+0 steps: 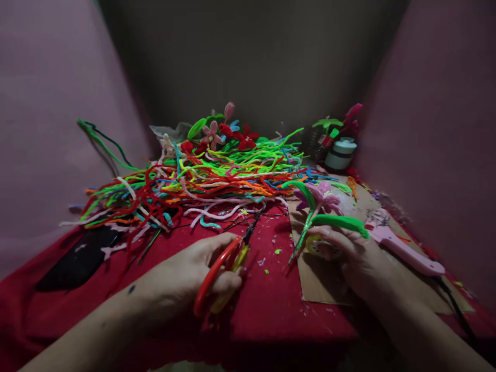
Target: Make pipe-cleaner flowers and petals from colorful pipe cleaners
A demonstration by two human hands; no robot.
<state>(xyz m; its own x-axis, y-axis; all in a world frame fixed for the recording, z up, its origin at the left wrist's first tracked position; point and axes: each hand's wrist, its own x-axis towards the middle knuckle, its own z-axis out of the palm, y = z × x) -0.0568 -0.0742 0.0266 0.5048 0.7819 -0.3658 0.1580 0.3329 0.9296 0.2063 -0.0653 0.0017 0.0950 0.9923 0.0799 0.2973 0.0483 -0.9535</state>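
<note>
My left hand [219, 258] is closed around pliers with red and yellow handles [212, 281]; their dark jaws point up and away over the red cloth. In my right hand [354, 258] is a pipe-cleaner flower, with pinkish-purple petals [321, 198], long green leaves [341, 223] and a green-wrapped stem [304, 235] slanting down to the left. A small yellow spool [322, 246] with holes also sits at my right fingers, its far part partly covered by them. The pliers and the flower are apart.
A large heap of coloured pipe cleaners [217, 175] lies at the back, finished flowers [246, 138] on top. A black phone [79, 258] is at left. Right are a cardboard sheet [321, 281], a pink glue gun [406, 250] with cord and a pale jar [341, 154]. Scraps dot the red cloth [267, 310].
</note>
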